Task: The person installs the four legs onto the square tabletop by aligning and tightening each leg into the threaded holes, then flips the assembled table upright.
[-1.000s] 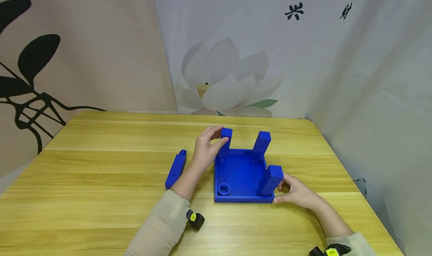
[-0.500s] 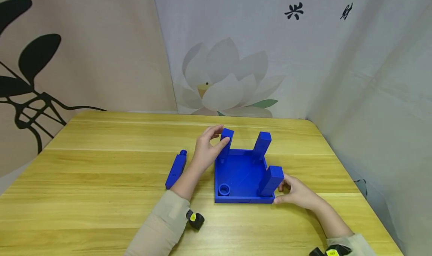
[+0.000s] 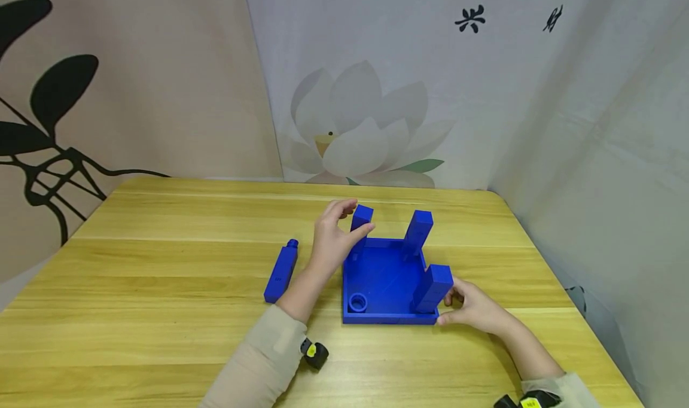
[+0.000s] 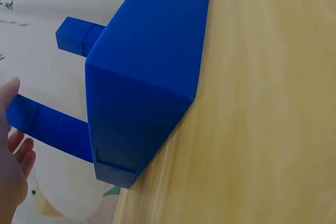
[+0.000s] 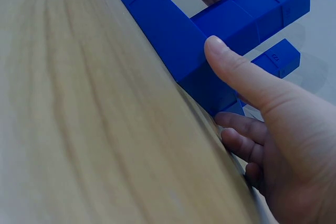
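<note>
A blue square base (image 3: 377, 319) with a raised rim lies on the table, three blue square legs standing at its corners. My left hand (image 3: 331, 234) is around the far-left leg (image 3: 363, 214), thumb across its front and fingers behind; the leg leans slightly. In the left wrist view this leg (image 4: 52, 128) passes between thumb and curled fingers. With thumb and fingers, my right hand (image 3: 476, 307) holds the base's near-right corner, beside the near-right leg (image 3: 435, 285). A round socket (image 3: 357, 303) shows at the near-left corner. The far-right leg (image 3: 418, 230) stands untouched.
A loose blue leg (image 3: 281, 271) with a threaded end lies on the wooden table (image 3: 161, 312) left of the base, close to my left forearm. Behind the table's far edge hangs a printed cloth (image 3: 366, 115); another pale curtain (image 3: 592, 139) borders the right side.
My left thumb has slid rightward across the far-left leg, and that leg has turned a little. My right hand and the base have stayed in place.
</note>
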`<action>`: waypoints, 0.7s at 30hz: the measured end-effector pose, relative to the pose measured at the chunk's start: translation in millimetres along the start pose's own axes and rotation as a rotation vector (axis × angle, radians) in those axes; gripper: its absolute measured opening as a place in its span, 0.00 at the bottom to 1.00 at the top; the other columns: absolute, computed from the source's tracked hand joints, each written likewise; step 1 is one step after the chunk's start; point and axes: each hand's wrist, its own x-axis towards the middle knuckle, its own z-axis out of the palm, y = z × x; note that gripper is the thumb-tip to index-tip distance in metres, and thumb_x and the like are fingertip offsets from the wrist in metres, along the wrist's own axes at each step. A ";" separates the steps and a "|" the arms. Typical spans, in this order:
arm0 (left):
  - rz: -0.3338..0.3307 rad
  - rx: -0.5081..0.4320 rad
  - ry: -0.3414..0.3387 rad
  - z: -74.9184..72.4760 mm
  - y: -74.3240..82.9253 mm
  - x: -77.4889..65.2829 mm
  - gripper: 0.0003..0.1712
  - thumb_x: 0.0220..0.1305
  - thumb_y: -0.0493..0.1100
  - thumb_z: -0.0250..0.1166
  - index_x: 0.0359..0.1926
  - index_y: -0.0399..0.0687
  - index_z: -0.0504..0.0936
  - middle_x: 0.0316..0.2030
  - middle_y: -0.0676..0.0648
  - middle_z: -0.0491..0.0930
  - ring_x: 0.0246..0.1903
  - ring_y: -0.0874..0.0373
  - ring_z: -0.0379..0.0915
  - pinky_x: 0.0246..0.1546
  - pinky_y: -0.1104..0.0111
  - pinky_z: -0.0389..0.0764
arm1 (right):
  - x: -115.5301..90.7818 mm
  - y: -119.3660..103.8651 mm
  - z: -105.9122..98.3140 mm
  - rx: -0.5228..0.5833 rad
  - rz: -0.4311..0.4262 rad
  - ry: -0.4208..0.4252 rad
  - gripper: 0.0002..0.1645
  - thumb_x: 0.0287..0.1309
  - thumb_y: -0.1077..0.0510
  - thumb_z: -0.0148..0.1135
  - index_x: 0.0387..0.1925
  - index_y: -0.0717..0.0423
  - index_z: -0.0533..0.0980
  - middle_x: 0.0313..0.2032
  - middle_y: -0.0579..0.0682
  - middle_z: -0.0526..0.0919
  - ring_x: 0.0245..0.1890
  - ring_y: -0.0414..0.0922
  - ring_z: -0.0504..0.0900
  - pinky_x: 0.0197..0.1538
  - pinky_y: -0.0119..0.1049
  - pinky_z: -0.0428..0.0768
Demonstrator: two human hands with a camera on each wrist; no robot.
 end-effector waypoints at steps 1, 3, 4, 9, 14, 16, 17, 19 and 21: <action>0.001 0.004 0.001 0.3 0.3 -0.3 0.29 0.51 0.46 0.75 0.53 0.40 0.79 0.47 0.46 0.77 0.46 0.52 0.73 0.49 0.62 0.78 | -0.1 -0.1 0.2 0.001 0.001 -0.001 0.27 0.44 0.59 0.77 0.44 0.51 0.71 0.28 0.52 0.72 0.29 0.45 0.71 0.32 0.36 0.70; -0.001 0.019 0.001 0.8 1.1 -0.7 0.29 0.52 0.46 0.75 0.53 0.40 0.79 0.47 0.46 0.77 0.46 0.53 0.74 0.48 0.64 0.78 | -0.1 -0.2 0.4 0.003 0.003 0.000 0.27 0.44 0.59 0.77 0.44 0.51 0.71 0.28 0.52 0.72 0.29 0.45 0.71 0.32 0.36 0.70; -0.002 0.026 0.000 1.0 1.6 -0.8 0.29 0.52 0.46 0.75 0.53 0.40 0.79 0.47 0.46 0.77 0.46 0.54 0.74 0.48 0.64 0.78 | -0.1 -0.3 0.5 0.002 0.005 0.000 0.27 0.44 0.59 0.77 0.44 0.50 0.71 0.28 0.52 0.72 0.29 0.45 0.71 0.32 0.36 0.70; -0.004 0.039 -0.002 0.8 4.4 -1.2 0.26 0.54 0.43 0.74 0.53 0.38 0.79 0.47 0.44 0.78 0.46 0.53 0.74 0.48 0.60 0.78 | -0.3 -1.1 0.3 0.009 0.005 0.001 0.27 0.44 0.60 0.77 0.44 0.51 0.71 0.28 0.53 0.72 0.29 0.45 0.71 0.32 0.36 0.70; 0.007 0.044 -0.005 0.5 3.8 -1.3 0.22 0.57 0.39 0.71 0.52 0.37 0.79 0.48 0.44 0.78 0.44 0.52 0.76 0.46 0.63 0.79 | -0.1 -1.2 0.5 0.012 0.006 0.001 0.27 0.44 0.60 0.77 0.44 0.50 0.71 0.28 0.53 0.72 0.29 0.45 0.71 0.32 0.36 0.70; 0.013 0.036 -0.008 0.4 2.4 -1.1 0.21 0.58 0.38 0.70 0.53 0.36 0.79 0.48 0.44 0.78 0.44 0.52 0.76 0.46 0.63 0.79 | -0.1 -1.0 0.3 0.014 0.006 0.000 0.27 0.44 0.60 0.77 0.44 0.50 0.71 0.28 0.53 0.72 0.29 0.45 0.71 0.32 0.36 0.70; 0.016 0.031 -0.011 0.4 1.3 -1.1 0.21 0.59 0.38 0.69 0.53 0.36 0.79 0.48 0.44 0.78 0.44 0.53 0.76 0.46 0.62 0.80 | -0.1 -0.8 0.2 0.013 0.006 0.000 0.27 0.44 0.60 0.77 0.44 0.50 0.71 0.28 0.53 0.72 0.29 0.45 0.71 0.32 0.36 0.70; 0.026 0.017 -0.020 0.1 -1.0 -0.9 0.20 0.60 0.37 0.68 0.53 0.37 0.79 0.48 0.44 0.79 0.44 0.53 0.77 0.46 0.63 0.80 | -0.1 -0.3 -0.1 0.012 0.008 -0.002 0.27 0.44 0.59 0.77 0.44 0.51 0.71 0.28 0.53 0.71 0.29 0.46 0.71 0.32 0.36 0.70; 0.037 0.002 -0.034 -0.6 -3.1 -0.7 0.20 0.61 0.37 0.67 0.54 0.36 0.79 0.49 0.43 0.79 0.44 0.53 0.77 0.46 0.63 0.79 | -0.2 0.2 -0.6 0.010 0.015 -0.004 0.27 0.44 0.59 0.77 0.45 0.51 0.71 0.28 0.52 0.71 0.29 0.45 0.70 0.32 0.36 0.70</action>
